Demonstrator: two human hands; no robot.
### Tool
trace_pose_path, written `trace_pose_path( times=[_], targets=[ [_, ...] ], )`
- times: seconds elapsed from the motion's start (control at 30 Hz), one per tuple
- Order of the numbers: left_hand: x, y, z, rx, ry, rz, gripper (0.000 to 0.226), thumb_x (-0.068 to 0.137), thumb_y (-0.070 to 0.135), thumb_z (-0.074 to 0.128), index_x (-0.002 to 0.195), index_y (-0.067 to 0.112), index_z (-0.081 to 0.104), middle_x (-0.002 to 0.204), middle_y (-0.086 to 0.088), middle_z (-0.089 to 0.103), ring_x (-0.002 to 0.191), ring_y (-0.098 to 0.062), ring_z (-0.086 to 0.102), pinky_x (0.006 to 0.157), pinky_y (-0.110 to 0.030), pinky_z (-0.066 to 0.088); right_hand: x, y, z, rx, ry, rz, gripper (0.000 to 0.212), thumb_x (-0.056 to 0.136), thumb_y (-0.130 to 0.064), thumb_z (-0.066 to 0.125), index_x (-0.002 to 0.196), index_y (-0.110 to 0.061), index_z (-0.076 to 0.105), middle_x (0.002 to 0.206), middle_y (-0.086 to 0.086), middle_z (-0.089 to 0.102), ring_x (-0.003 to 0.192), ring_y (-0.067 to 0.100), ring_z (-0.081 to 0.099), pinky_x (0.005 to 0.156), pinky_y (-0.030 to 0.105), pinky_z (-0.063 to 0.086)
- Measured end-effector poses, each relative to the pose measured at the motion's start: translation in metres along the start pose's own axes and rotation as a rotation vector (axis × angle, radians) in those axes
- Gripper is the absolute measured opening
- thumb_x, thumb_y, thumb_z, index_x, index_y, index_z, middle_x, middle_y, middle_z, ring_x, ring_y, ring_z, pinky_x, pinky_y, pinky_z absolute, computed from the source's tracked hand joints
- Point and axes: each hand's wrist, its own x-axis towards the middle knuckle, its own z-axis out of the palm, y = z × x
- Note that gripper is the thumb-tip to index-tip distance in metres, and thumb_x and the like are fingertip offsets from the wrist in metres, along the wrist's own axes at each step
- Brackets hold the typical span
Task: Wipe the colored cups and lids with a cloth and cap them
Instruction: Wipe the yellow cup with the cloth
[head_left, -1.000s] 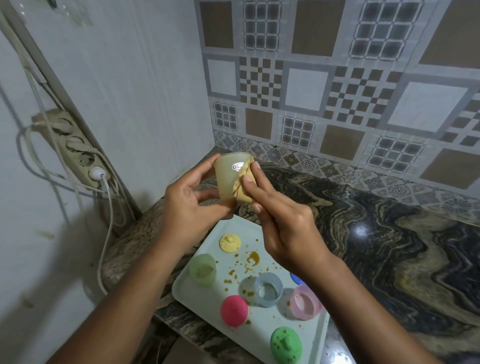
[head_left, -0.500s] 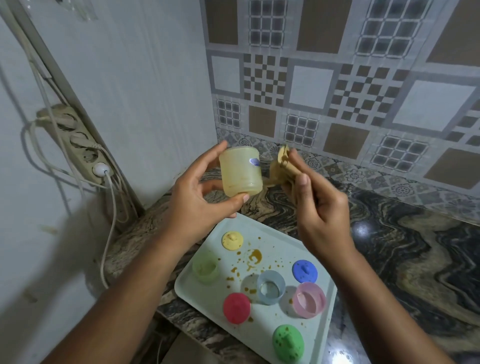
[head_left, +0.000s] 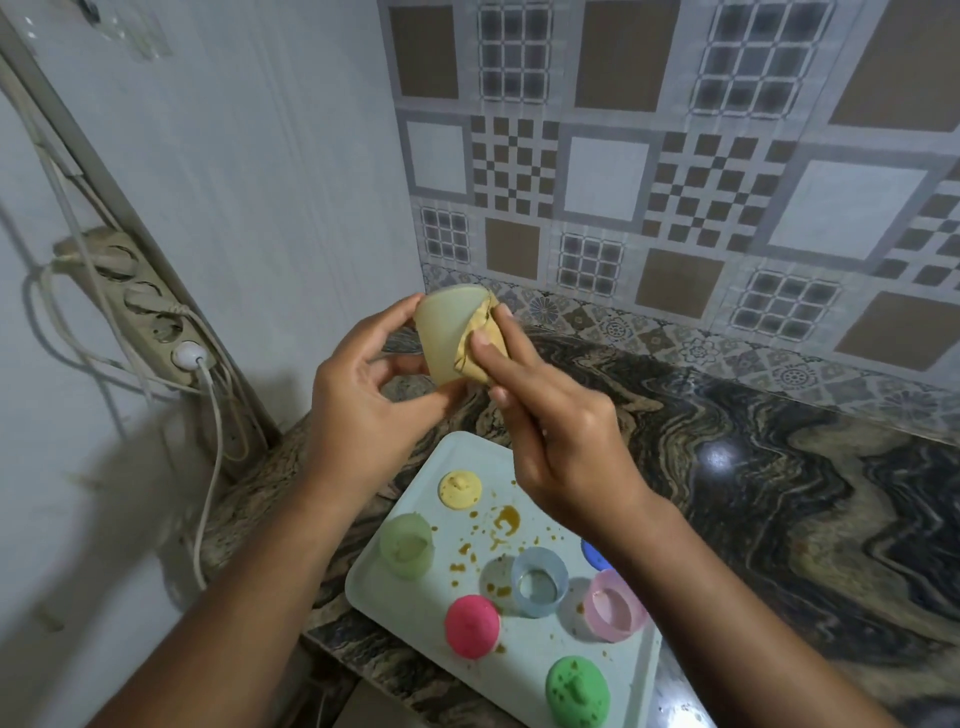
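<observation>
The step in hand looks to be the wiping of the yellow cup (head_left: 447, 338); the left hand (head_left: 363, 410) holds it raised, thumb and fingers curled round its wall, while the right hand (head_left: 561, 447) pinches a folded tan cloth (head_left: 480, 348) and presses it against the side of the cup nearest that hand; neither hand is free. Below both hands a pale tray (head_left: 535, 670) lies on the dark marbled surface (head_left: 779, 467), spattered with brown stains (head_left: 506, 519); on it, just under the left hand, sit the yellow lid (head_left: 460, 488) and a green cup (head_left: 406, 545); under the right wrist stand a blue cup (head_left: 539, 574) and a pink cup (head_left: 615, 605), with a pink lid (head_left: 471, 626) and a green lid (head_left: 576, 691) nearer the person; none of these is capped. The next move probably calls for turning the cup in the left hand so the cloth reaches the rest of the wall and the inside, then wiping the yellow lid and pressing it on. The cup's inside and far side are hidden, and which way its mouth faces is hard to tell; a blue lid (head_left: 595, 553) shows only as a sliver beside the right wrist; the tray's near corner is cut off by the frame; how clean the other cups are inside cannot be made out.
</observation>
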Motion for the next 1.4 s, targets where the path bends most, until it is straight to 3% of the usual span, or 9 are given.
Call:
trace_pose_path(
  times=[0.23,0.43,0.63,0.77,0.87,1.0,1.1,1.2,1.4],
  targets=[
    [0.002,0.011,-0.001,0.024,-0.006,0.044,0.082,0.066,0.019,0.092,0.140,0.019,0.056,0.138,0.008,0.060,0.094,-0.020,0.074,0.076,-0.053,0.062,-0.036,0.011,-0.003,0.003,0.006,0.017,0.034,0.102,-0.002,0.050,0.134,0.006,0.061,0.151,0.023,0.048,0.135,0.026,0.058,0.106,0.023,0.048],
    [-0.005,0.013,0.006,-0.034,-0.082,0.015,0.077,0.070,0.001,0.088,0.130,0.036,0.055,0.141,0.009,0.057,0.099,-0.028,0.073,0.057,-0.044,0.063,-0.033,0.015,-0.016,0.071,0.185,0.187,0.037,0.106,-0.009,0.047,0.141,-0.002,0.055,0.148,0.013,0.055,0.139,0.015,0.053,0.109,0.035,0.051],
    [-0.013,0.015,0.012,-0.022,-0.087,0.009,0.087,0.069,0.004,0.088,0.141,0.037,0.053,0.147,0.011,0.053,0.093,-0.018,0.074,0.059,-0.037,0.063,0.001,-0.004,-0.031,0.035,0.262,0.092,0.039,0.105,-0.006,0.049,0.143,-0.001,0.050,0.148,0.020,0.052,0.140,0.020,0.053,0.111,0.033,0.048],
    [-0.014,0.017,0.011,-0.029,-0.032,-0.034,0.085,0.063,0.024,0.089,0.140,0.030,0.055,0.138,0.008,0.061,0.093,-0.020,0.075,0.060,-0.047,0.063,0.003,-0.019,-0.020,-0.085,0.118,-0.066,0.037,0.102,-0.002,0.053,0.138,0.007,0.056,0.153,0.029,0.043,0.141,0.037,0.049,0.109,0.048,0.050],
    [-0.013,0.014,0.008,-0.053,-0.027,-0.060,0.080,0.066,0.014,0.093,0.136,0.029,0.058,0.134,0.007,0.064,0.093,-0.021,0.075,0.072,-0.055,0.063,-0.005,-0.015,-0.006,-0.135,-0.027,-0.092,0.037,0.103,-0.004,0.051,0.138,0.005,0.058,0.156,0.032,0.037,0.149,0.044,0.033,0.116,0.052,0.042],
    [-0.016,0.012,0.008,-0.100,-0.044,-0.076,0.080,0.062,0.020,0.090,0.134,0.030,0.059,0.137,0.005,0.063,0.096,-0.029,0.075,0.077,-0.060,0.060,-0.014,-0.001,-0.009,-0.088,-0.006,-0.110,0.036,0.100,0.005,0.052,0.136,0.008,0.058,0.153,0.033,0.040,0.145,0.045,0.040,0.111,0.054,0.047],
    [-0.020,0.016,0.010,-0.150,-0.040,-0.077,0.084,0.063,0.009,0.094,0.137,0.024,0.056,0.137,0.003,0.063,0.094,-0.030,0.074,0.069,-0.054,0.063,-0.019,0.008,-0.014,-0.066,0.071,-0.091,0.037,0.095,0.013,0.057,0.132,0.010,0.060,0.150,0.031,0.045,0.140,0.041,0.049,0.104,0.051,0.052],
    [-0.021,0.022,0.009,-0.165,-0.033,-0.073,0.083,0.060,0.016,0.088,0.136,0.026,0.056,0.137,0.004,0.061,0.096,-0.028,0.074,0.062,-0.045,0.064,-0.023,0.019,-0.014,-0.084,0.084,-0.067,0.038,0.094,0.016,0.058,0.131,0.012,0.060,0.148,0.031,0.047,0.139,0.038,0.051,0.104,0.047,0.053],
    [-0.020,0.026,0.010,-0.153,-0.080,-0.102,0.077,0.063,0.018,0.087,0.130,0.040,0.055,0.140,0.006,0.059,0.101,-0.026,0.075,0.059,-0.049,0.063,-0.016,0.014,-0.023,-0.078,0.213,-0.014,0.032,0.098,0.007,0.054,0.129,0.012,0.062,0.145,0.028,0.052,0.135,0.027,0.057,0.106,0.036,0.053]
  ],
)
